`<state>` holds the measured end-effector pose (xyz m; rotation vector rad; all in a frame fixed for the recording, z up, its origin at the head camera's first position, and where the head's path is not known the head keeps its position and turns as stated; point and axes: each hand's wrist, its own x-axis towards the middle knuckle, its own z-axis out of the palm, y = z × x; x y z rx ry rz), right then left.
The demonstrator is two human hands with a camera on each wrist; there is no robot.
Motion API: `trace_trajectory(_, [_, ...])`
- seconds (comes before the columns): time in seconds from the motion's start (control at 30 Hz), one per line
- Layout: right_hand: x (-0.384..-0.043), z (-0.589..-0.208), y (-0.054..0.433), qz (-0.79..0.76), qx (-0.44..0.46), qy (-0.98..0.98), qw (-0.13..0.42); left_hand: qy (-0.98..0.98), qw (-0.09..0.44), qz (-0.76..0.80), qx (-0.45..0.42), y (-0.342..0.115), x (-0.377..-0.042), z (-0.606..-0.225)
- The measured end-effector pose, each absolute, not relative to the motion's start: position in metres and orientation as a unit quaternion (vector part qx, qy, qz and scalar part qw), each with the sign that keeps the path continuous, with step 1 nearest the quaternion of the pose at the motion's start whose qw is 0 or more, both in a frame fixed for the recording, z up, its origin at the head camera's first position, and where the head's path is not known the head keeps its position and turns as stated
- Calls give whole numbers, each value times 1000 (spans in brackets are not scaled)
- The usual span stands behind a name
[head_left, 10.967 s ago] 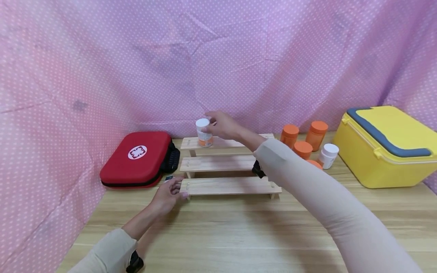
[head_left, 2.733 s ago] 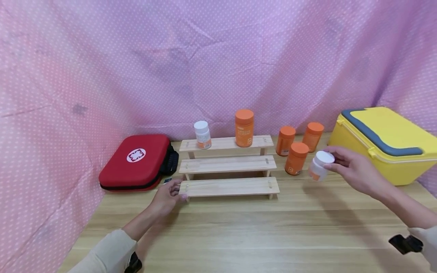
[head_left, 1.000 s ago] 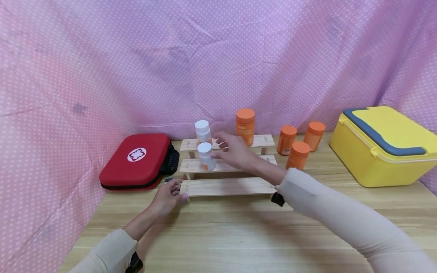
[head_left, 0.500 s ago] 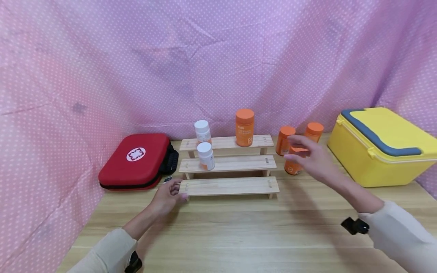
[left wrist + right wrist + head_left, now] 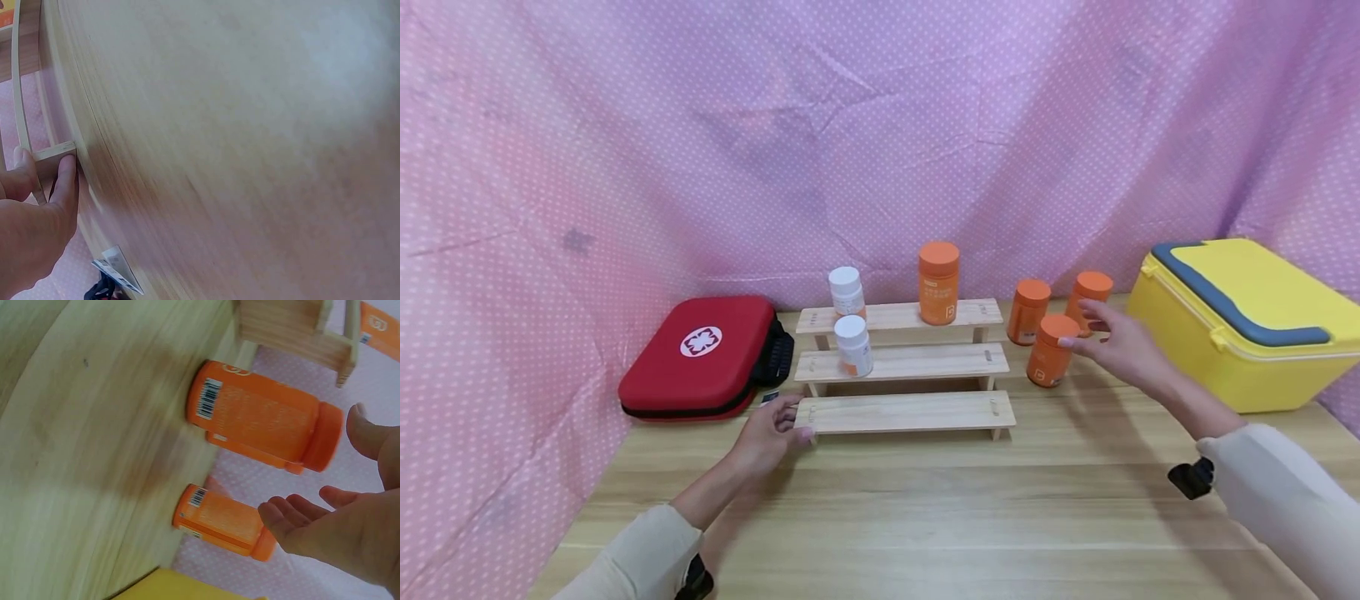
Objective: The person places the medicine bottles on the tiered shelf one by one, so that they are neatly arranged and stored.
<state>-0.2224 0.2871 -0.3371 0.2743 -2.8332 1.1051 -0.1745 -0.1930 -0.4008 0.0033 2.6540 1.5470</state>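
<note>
A three-step wooden display rack (image 5: 904,412) stands mid-table. My left hand (image 5: 765,433) grips the left end of its lowest step, thumb and fingers around the board and its leg (image 5: 56,159) in the left wrist view. A white pill bottle (image 5: 846,293) and a large orange pill bottle (image 5: 938,285) stand on the top step; another white pill bottle (image 5: 853,347) is on the middle step. My right hand (image 5: 1123,346) holds nothing, fingers spread, thumb near the lid of the front orange bottle (image 5: 1049,354). Two other orange bottles (image 5: 1027,315) (image 5: 1088,292) stand behind it.
A red first-aid case (image 5: 700,354) lies left of the rack, with a small printed card (image 5: 119,269) beside it. On the right sits a yellow box (image 5: 1247,333) with a grey handle, close behind my right hand. A pink dotted curtain (image 5: 880,142) hangs along the back.
An orange bottle has come onto the top step and a second white bottle onto the middle step. My right hand has let go of that white bottle and moved back right; my left stays put.
</note>
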Motion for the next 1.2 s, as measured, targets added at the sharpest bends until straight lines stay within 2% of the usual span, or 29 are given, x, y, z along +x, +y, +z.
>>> trace_trajectory(0.23, [-237,-346,284,380,91,-920,-10,862,42,505,1,-193,-175,-400])
trace_trajectory(0.43, [-238,-351,282,371,103,-923,12,861,45,506,1,-192,-175,-400])
trace_trajectory(0.77, [-236,-349,282,371,112,-922,13,859,38,511,9,-192,-174,-400])
trace_trajectory(1.2, [-203,-329,292,368,146,-916,59,855,44,516,-1,-194,-175,-400])
